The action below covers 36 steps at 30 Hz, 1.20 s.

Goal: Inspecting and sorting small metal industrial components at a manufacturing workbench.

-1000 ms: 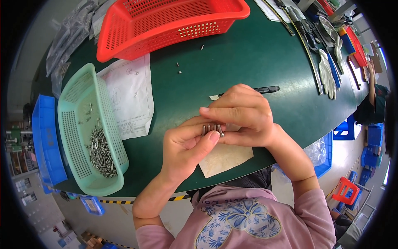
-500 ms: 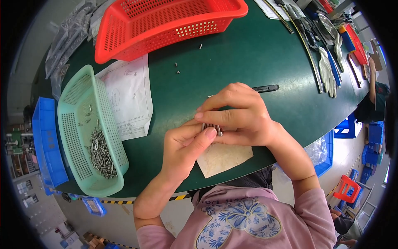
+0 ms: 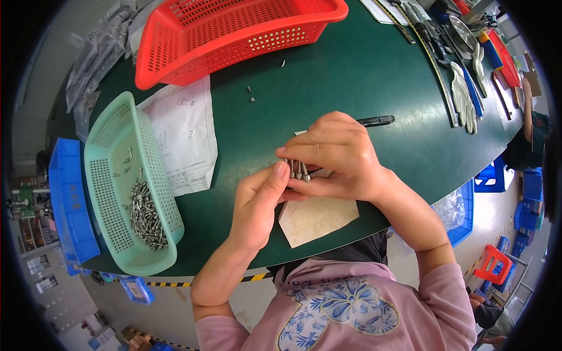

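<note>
Several small metal screws (image 3: 299, 172) stand side by side between my two hands, their thicker heads toward me. My right hand (image 3: 342, 155) is closed around them, fingers along the far side and thumb below. The left hand (image 3: 260, 196) presses its thumb and fingers against the left end of the same row. Under the hands lies a beige piece of paper or card (image 3: 319, 221). A light green perforated basket (image 3: 170, 219) at the left holds a heap of similar screws (image 3: 145, 216). Part of what the fingers enclose is hidden.
A red perforated basket (image 3: 234, 55) stands at the far side. Loose small metal parts (image 3: 252, 99) and a printed drawing sheet (image 3: 196, 140) lie on the green table (image 3: 246, 140). Beyond my right hand is a black tool (image 3: 377, 121). White gloves (image 3: 462, 96) lie at the right.
My left thumb has lifted back and up, uncovering more of the screws. Both hands still hold the row together, and the view has shifted slightly.
</note>
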Motion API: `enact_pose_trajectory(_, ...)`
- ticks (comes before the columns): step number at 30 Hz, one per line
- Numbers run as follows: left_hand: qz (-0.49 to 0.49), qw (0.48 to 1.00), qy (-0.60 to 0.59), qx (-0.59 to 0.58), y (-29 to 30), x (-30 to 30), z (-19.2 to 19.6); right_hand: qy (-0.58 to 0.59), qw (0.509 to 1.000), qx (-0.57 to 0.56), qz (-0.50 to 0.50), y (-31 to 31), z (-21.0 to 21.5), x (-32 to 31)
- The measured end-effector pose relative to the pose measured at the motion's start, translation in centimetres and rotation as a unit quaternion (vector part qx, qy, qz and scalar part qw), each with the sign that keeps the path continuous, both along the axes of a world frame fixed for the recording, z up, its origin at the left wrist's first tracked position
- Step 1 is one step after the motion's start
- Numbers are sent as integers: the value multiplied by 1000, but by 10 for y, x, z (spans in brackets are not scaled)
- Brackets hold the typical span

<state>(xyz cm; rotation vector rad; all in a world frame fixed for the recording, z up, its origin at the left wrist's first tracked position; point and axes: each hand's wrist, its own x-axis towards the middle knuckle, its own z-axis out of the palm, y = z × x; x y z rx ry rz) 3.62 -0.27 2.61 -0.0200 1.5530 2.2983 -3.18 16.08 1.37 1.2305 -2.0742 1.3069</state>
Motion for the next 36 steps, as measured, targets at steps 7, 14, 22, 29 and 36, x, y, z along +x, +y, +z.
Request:
enact_pose_trajectory(7,43,986,91,-134,-8,-3,10,-127,992,-24,8,4,9,2)
enact_pose_trajectory(14,164,725,520,-421,-6,-17,11,-437,873,-109,186,5,10,12)
enact_pose_trajectory(22,76,812,484,-317,-7,-16,5,-576,763,-129,264,0,11,19)
enact_pose_trajectory(29,78,825,464,-312,-6,-14,5,-573,769,-133,249,-1,10,19)
enact_pose_trajectory(36,79,836,457,-293,-1,-15,3,-550,785,-138,251,1,7,17)
